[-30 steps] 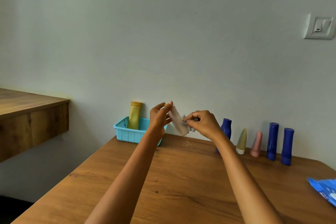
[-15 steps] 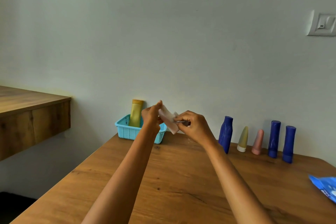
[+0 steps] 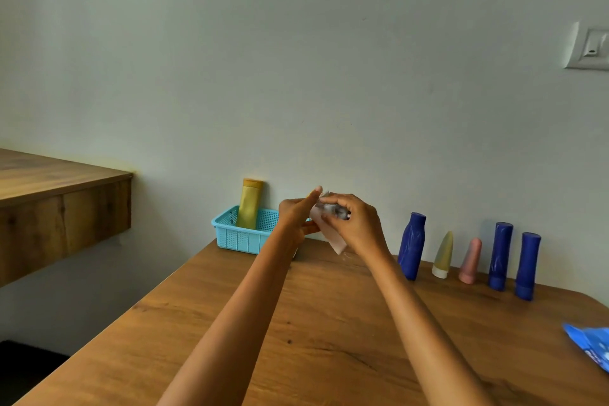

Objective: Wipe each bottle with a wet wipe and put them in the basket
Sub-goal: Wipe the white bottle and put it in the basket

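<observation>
A pale wall backs the wooden worktop [image 3: 329, 323], where a tall yellow plastic bottle [image 3: 251, 204] already stands in the light-blue perforated basket [image 3: 239, 236]. Just right of it, the left hand [image 3: 296, 214] grips a pale pinkish bottle [image 3: 331, 234]; the right hand [image 3: 354, 224], pinching a crumpled wet wipe [image 3: 333, 209], has slid from the bottle's lower end to its top, so wiping looks nearly finished. Five bottles wait rightward.

Both forearms bare, extended forward, converging at mid-frame, held raised. Left hand [image 3: 296, 217]: fingers curled in grip, thumb extended upward. Right hand [image 3: 357, 224]: back toward camera, fingers [image 3: 333, 199] curled in pinch opposite left thumb. Hands just beside each other, fingertips nearly meeting. Wrists straight, elbows out of frame.
</observation>
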A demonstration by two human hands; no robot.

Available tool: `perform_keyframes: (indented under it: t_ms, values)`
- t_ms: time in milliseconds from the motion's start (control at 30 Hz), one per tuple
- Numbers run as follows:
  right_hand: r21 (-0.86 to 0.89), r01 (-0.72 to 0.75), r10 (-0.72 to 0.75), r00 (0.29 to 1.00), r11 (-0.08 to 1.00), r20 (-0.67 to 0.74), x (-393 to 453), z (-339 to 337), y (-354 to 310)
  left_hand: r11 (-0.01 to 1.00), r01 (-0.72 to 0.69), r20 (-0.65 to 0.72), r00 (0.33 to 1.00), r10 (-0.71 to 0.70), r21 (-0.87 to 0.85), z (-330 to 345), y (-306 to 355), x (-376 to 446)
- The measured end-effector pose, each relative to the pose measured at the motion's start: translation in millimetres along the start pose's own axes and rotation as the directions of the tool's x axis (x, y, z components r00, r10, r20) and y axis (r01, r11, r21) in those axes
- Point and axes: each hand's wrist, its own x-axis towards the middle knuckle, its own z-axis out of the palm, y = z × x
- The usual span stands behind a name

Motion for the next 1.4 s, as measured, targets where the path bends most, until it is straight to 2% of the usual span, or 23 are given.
perform_keyframes:
  t_ms: [67,100,133,200,267,300,367,633,800,900,1033,1200,1300,1400]
  values:
    - [-0.002,-0.084,0.084,0.996,0.996,0.024,1,-4,4,1.000,0.029,0.023,0.999,-0.029,0.000,-5,1,2]
    - [0.058,-0.172,0.170,0.985,0.983,0.035,3,-8,7,0.999,0.038,0.045,0.998,-0.038,-0.013,-8,2,2]
    - [0.194,-0.279,0.274,0.960,0.940,0.056,4,-13,9,0.998,0.039,0.082,0.996,-0.035,-0.043,-11,3,4]
    - [0.538,-0.451,0.444,0.883,0.712,0.154,5,-24,8,0.992,0.037,0.201,0.979,-0.012,-0.120,-16,6,5]
    - [0.705,-0.520,0.490,0.827,0.483,0.274,5,-32,8,0.989,0.038,0.307,0.952,0.007,-0.140,-17,8,4]
    - [0.734,-0.535,0.483,0.815,0.418,0.320,5,-33,8,0.988,0.044,0.342,0.940,0.009,-0.148,-17,9,3]
    - [0.751,-0.546,0.457,0.812,0.372,0.364,4,-32,6,0.984,0.061,0.393,0.920,0.010,-0.169,-17,9,0]
    - [0.707,-0.532,0.419,0.837,0.466,0.353,6,-30,5,0.978,0.068,0.471,0.881,0.035,-0.199,-19,8,-5]
    - [0.521,-0.433,0.360,0.902,0.736,0.241,6,-30,0,0.984,0.038,0.417,0.908,0.037,-0.171,-13,5,-3]
    - [0.451,-0.378,0.317,0.925,0.808,0.208,8,-23,-6,0.992,-0.008,0.370,0.927,0.056,-0.128,-10,10,-3]
    - [0.266,-0.240,0.204,0.967,0.934,0.156,7,-10,-11,0.995,-0.062,0.299,0.951,0.083,-0.081,-15,13,-2]
    - [0.159,-0.095,0.082,0.993,0.983,0.083,5,-9,-11,0.994,-0.107,0.175,0.979,0.104,0.006,-20,16,3]
    - [0.040,0.031,-0.030,0.999,0.999,-0.037,3,-6,-14,0.996,-0.080,0.102,0.992,0.076,0.044,-15,13,4]
    - [-0.024,0.073,-0.075,0.989,0.997,-0.131,4,-2,-18,0.989,-0.104,0.065,0.993,0.097,0.110,-9,13,4]
